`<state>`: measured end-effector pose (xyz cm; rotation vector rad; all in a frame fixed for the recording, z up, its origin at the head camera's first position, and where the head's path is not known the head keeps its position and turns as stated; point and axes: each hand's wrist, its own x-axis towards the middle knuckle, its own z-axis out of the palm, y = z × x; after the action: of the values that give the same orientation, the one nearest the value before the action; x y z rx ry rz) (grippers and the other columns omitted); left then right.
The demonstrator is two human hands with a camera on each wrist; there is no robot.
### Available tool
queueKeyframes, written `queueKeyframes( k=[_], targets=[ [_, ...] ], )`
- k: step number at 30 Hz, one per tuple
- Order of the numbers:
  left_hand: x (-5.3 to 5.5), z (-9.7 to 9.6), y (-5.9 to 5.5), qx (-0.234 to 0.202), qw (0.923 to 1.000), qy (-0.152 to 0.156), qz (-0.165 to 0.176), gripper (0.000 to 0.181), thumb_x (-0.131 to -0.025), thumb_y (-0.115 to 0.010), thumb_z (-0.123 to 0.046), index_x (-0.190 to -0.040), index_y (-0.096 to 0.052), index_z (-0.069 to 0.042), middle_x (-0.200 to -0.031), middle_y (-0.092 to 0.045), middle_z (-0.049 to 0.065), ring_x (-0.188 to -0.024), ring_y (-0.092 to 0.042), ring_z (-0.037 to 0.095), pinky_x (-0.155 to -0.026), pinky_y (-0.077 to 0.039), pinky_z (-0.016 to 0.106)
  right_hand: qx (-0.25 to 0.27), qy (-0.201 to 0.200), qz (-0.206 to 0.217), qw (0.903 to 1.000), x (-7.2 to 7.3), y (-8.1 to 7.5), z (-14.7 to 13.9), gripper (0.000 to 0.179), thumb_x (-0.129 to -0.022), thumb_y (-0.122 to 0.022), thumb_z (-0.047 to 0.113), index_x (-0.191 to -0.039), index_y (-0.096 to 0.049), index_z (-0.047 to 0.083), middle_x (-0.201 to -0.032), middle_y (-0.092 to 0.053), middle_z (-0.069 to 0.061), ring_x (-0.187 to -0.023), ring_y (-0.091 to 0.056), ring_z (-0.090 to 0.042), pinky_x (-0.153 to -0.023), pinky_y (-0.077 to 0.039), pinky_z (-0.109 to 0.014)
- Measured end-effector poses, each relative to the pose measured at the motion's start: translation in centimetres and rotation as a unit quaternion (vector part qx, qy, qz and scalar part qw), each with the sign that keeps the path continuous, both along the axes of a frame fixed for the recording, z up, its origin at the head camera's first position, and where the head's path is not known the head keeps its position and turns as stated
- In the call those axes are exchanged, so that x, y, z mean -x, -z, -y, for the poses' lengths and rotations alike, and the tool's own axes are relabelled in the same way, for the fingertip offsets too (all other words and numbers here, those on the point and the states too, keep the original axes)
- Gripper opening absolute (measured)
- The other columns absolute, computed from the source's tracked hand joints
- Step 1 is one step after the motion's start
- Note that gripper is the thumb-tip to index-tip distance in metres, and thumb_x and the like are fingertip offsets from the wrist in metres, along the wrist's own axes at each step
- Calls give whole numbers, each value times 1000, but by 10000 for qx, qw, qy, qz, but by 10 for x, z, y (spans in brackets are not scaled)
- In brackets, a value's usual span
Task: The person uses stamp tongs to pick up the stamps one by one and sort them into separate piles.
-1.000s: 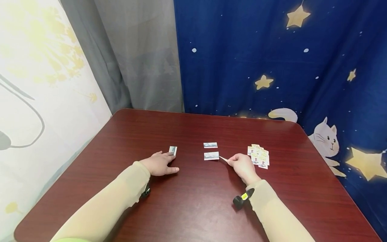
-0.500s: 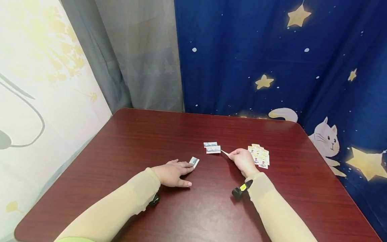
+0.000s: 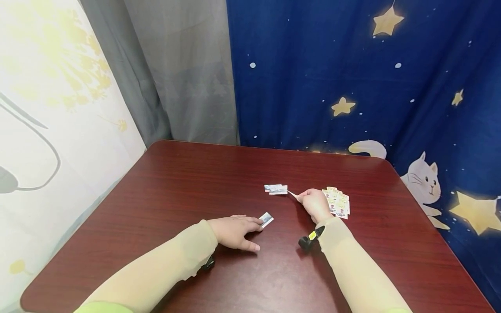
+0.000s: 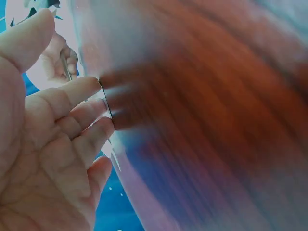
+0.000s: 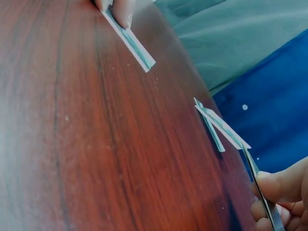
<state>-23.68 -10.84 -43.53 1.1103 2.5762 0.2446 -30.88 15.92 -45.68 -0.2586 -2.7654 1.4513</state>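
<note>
My right hand [image 3: 316, 204] pinches a pair of metal tweezers [image 5: 260, 190] between thumb and fingers. The tweezer tips hold one end of a stamp [image 5: 225, 129] with a perforated edge. In the right wrist view this stamp hangs tilted, partly over another stamp [image 5: 216, 139]; whether the two touch, I cannot tell. Lower left, my left hand [image 3: 236, 232] lies with fairly straight fingers, its fingertips pressing on a third blue-and-white stamp [image 3: 267, 219] on the table. Part of that stamp is hidden beneath the fingertips. The left palm and fingers fill the left wrist view.
Just right of my right hand lies an overlapping pile of yellowish stamps [image 3: 339, 203]. The dark red wooden table [image 3: 203, 174] has rounded corners. Behind it hang a blue curtain [image 3: 297, 78] with stars and a grey curtain [image 3: 188, 74]. Each wrist wears a small black camera.
My left hand has slid the stamp under its fingers rightward and nearer to me. My right hand has moved the tweezered stamp slightly away from me, until it overlaps the far stamp in view.
</note>
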Motion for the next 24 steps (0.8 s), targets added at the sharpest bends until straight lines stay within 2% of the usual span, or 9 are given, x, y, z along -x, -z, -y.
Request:
queueKeyframes(
  k=[5,10,14,20,24],
  targets=[
    [-1,-3,0,-33,10000,-29,-42,57,-90,-60,-52,-134,-56,-17,-147,-44,-1,-137,-38,19,-112,-27,39,-261,-21,32,9997,2,2,0,12,-85,-64,12,-87,-73,4,-98,-67,-10,-89,-57,-27,-75,-43,-35],
    [0,-4,3,6,9999,-58,-106,56,-90,-59,-54,-134,-56,-19,-147,-43,-2,-137,-37,17,-113,-26,39,-772,-107,-14,9970,2,1,0,14,-86,-63,15,-87,-73,5,-97,-68,-9,-89,-58,-26,-77,-44,-37],
    [0,-4,3,-4,9999,-52,-134,56,-90,-59,-54,-134,-56,-19,-147,-43,-2,-137,-37,16,-113,-26,38,-1219,-196,-46,9923,0,-2,-1,17,-88,-62,20,-86,-73,7,-94,-68,-9,-86,-59,-26,-76,-44,-38],
    [0,-3,4,5,9998,-56,-173,56,-90,-60,-53,-134,-56,-19,-147,-43,-2,-136,-38,17,-113,-27,38,-1632,-305,-66,9861,-2,-4,-2,21,-89,-62,24,-88,-72,6,-88,-68,-7,-80,-59,-25,-71,-45,-39],
    [0,-3,5,0,9998,-50,-182,56,-90,-60,-53,-134,-56,-19,-147,-44,-2,-136,-38,16,-113,-27,39,-2037,-409,-58,9782,-1,-7,-1,22,-90,-61,25,-92,-71,6,-88,-68,-7,-80,-60,-26,-71,-47,-42]
  ],
)
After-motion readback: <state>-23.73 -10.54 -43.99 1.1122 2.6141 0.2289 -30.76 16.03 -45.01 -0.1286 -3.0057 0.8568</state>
